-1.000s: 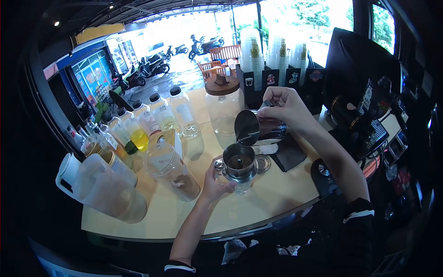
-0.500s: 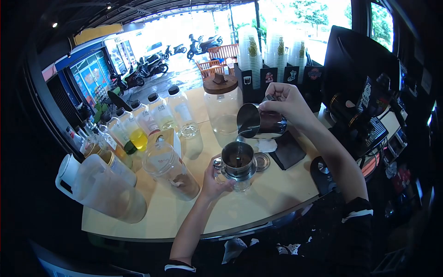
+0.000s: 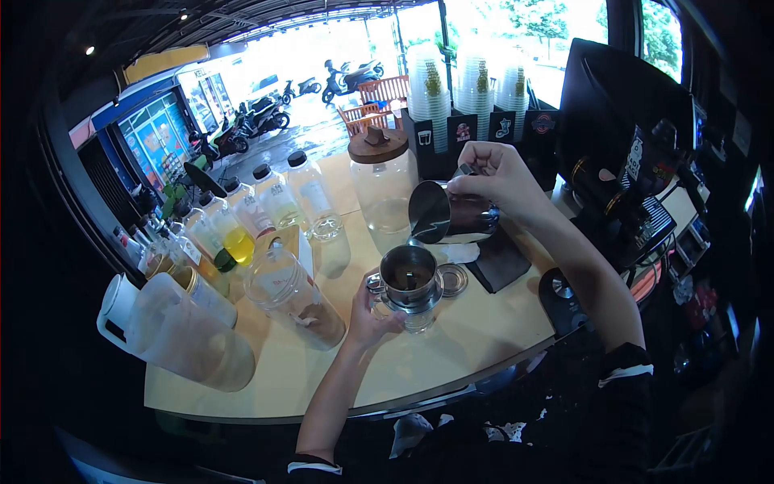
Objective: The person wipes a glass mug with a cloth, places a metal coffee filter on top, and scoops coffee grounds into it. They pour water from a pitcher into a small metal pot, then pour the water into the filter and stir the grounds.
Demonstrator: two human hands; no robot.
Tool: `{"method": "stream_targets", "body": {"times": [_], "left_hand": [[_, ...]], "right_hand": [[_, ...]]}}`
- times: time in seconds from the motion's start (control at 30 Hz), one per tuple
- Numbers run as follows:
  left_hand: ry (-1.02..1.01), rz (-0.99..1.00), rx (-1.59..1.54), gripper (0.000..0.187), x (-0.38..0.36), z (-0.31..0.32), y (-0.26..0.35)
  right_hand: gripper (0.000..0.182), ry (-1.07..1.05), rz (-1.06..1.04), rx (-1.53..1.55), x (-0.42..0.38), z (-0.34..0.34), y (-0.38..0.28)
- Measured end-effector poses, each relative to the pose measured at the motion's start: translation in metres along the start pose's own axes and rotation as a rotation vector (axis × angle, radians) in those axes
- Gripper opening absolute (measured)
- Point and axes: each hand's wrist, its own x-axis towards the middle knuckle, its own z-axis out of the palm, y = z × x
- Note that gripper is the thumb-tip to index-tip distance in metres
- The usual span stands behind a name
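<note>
My right hand point(image 3: 498, 182) grips a steel pitcher point(image 3: 448, 216) by its handle and holds it tilted, spout to the left, above and behind a metal drip filter point(image 3: 409, 274). The filter sits on a clear glass point(image 3: 419, 319) on the pale counter point(image 3: 451, 347). My left hand point(image 3: 369, 318) holds the glass and the filter's rim from the left side. Dark liquid shows inside the filter. A round metal lid point(image 3: 453, 281) lies just right of the filter.
A tall glass jar with a wooden lid point(image 3: 382, 184) stands behind the pitcher. Several plastic bottles point(image 3: 266, 202) line the left side, with a jar of brown powder point(image 3: 297, 295) and a large jug point(image 3: 177, 331) nearer. A dark cloth point(image 3: 500, 260) lies right; cup stacks point(image 3: 476, 81) stand behind.
The pitcher has tipped back and lifted slightly away from the filter. My left hand stays on the glass.
</note>
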Motion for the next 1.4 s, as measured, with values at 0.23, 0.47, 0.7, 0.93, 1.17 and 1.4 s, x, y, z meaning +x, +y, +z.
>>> {"method": "stream_targets", "body": {"times": [0.23,0.47,0.7,0.93,1.17,1.4], "left_hand": [[-0.003,0.003,0.019,0.086,0.0,-0.002,-0.004],[-0.002,-0.018,0.027,0.085,-0.001,-0.003,-0.005],[0.001,-0.004,0.024,0.084,-0.001,-0.003,-0.003],[-0.001,-0.007,0.031,0.087,-0.001,-0.003,-0.005],[-0.014,-0.022,0.002,0.088,0.0,-0.003,-0.003],[-0.008,-0.011,0.001,0.088,-0.001,-0.002,-0.003]], "right_hand": [[0.017,-0.032,-0.048,-0.074,0.006,0.006,0.007],[0.016,-0.04,-0.035,-0.048,0.001,0.01,0.004],[0.018,-0.049,-0.023,-0.044,-0.008,0.006,0.001],[0.018,-0.028,-0.018,-0.022,-0.013,0.001,-0.001],[0.018,0.001,-0.045,-0.007,-0.007,0.001,0.007],[0.016,0.073,-0.029,0.098,-0.005,-0.002,0.021]]}}
